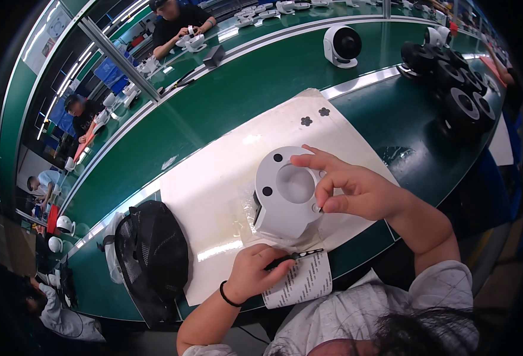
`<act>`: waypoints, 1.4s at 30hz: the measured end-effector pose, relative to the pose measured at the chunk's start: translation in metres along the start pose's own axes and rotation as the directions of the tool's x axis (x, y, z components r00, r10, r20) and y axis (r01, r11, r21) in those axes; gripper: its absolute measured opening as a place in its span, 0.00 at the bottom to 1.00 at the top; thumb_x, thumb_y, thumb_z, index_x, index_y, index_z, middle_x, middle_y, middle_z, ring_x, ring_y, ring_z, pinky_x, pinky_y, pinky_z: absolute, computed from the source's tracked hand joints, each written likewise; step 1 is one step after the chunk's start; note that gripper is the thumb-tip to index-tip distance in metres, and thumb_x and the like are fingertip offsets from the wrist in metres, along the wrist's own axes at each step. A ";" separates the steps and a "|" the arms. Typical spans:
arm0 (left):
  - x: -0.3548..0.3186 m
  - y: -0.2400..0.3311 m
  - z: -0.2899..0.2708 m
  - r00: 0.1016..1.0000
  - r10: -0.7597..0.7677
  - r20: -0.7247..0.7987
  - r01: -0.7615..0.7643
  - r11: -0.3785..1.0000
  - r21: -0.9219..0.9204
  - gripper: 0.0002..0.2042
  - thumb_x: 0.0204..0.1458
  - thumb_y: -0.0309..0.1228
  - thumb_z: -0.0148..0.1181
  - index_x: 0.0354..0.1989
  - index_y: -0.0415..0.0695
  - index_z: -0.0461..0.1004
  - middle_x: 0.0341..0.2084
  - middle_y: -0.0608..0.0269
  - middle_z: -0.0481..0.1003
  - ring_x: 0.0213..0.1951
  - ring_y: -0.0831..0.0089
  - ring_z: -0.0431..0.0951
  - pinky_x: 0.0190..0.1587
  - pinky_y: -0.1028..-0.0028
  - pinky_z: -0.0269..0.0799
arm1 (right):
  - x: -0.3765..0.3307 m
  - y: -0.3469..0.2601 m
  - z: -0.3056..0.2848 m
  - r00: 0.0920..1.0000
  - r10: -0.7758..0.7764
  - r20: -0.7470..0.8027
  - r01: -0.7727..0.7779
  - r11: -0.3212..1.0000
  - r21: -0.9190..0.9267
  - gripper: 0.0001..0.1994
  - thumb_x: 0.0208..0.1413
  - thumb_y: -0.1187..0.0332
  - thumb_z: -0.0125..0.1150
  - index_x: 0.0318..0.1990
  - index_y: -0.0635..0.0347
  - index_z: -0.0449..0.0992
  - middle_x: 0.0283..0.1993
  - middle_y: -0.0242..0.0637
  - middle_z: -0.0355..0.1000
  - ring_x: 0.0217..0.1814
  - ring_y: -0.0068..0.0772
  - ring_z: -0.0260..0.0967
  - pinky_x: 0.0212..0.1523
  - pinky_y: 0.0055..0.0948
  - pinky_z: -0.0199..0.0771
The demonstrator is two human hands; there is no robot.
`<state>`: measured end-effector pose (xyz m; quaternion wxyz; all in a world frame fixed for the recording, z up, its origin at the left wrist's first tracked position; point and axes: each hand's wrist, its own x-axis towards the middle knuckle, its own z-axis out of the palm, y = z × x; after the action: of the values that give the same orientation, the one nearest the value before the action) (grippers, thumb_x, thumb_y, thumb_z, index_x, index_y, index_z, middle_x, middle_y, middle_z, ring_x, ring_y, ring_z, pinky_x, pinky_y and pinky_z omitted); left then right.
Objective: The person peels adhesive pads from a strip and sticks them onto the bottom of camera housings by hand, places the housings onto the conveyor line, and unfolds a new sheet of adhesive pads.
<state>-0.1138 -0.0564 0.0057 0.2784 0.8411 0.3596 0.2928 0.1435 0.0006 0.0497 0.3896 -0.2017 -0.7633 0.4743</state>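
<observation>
From the head camera I look down on a white sheet [214,196] spread over the green counter [244,95], and I place everything by that sheet.

Near the sheet's middle lies a grey round housing [288,196] with a shallow dish in its centre and small black pads on its face. My right hand [350,187] rests on the housing's right rim: the fingers [324,178] are pressed close together, thumb and forefinger pinched at the edge of the housing over something too small for me to make out.

At the sheet's near edge my left hand [255,270] is curled around a thin black tool [297,256], fingers closed on it, with a black band on the wrist. The tool's tip lies over a white strip of backing paper with rows of small dark marks [306,282], which overhangs the sheet's near edge.

Just left of the sheet sits a black mesh grille [152,255]. Two small black clover-shaped pads [315,116] lie at the sheet's far corner. Beyond the sheet stands a white round fan [341,46], and far to its right a row of black round parts [460,89]. Other people [178,24] work at the far line.
</observation>
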 end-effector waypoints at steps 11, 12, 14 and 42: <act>-0.001 0.002 -0.001 1.000 0.005 -0.011 -0.005 1.000 -0.006 0.08 0.39 0.28 0.65 0.27 0.38 0.74 0.18 0.59 0.71 0.20 0.68 0.72 0.23 0.75 0.66 | 0.001 -0.001 -0.001 1.000 -0.011 0.022 0.012 0.999 -0.047 0.05 0.48 0.67 0.62 0.31 0.55 0.74 0.65 0.40 0.50 0.70 0.45 0.33 0.60 0.40 0.50; -0.002 0.002 -0.001 1.000 0.006 -0.014 -0.006 1.000 -0.006 0.08 0.39 0.28 0.65 0.27 0.38 0.74 0.18 0.59 0.71 0.19 0.68 0.72 0.23 0.75 0.66 | 0.002 -0.002 0.000 1.000 0.008 0.025 -0.008 1.000 -0.011 0.06 0.45 0.68 0.64 0.31 0.54 0.74 0.64 0.41 0.52 0.70 0.46 0.36 0.60 0.41 0.50; -0.001 0.003 -0.001 1.000 0.013 -0.014 -0.013 1.000 -0.010 0.08 0.39 0.28 0.65 0.27 0.38 0.74 0.18 0.59 0.71 0.19 0.68 0.72 0.23 0.75 0.66 | 0.001 -0.002 -0.001 0.999 0.030 0.024 -0.030 0.999 0.019 0.08 0.42 0.70 0.67 0.31 0.53 0.75 0.63 0.42 0.54 0.69 0.47 0.39 0.60 0.42 0.51; -0.008 0.005 -0.004 0.993 0.088 -0.079 -0.091 0.996 -0.026 0.10 0.36 0.25 0.63 0.29 0.42 0.74 0.18 0.61 0.68 0.20 0.67 0.69 0.22 0.72 0.64 | -0.018 0.004 0.078 0.863 -0.450 0.229 0.400 0.333 -0.854 0.03 0.50 0.65 0.55 0.30 0.47 0.75 0.40 0.21 0.72 0.53 0.18 0.64 0.65 0.52 0.23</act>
<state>-0.1188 -0.0645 0.0088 0.2632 0.8401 0.3277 0.3429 0.0933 -0.0543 0.0197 0.3558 -0.1782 -0.9105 -0.1127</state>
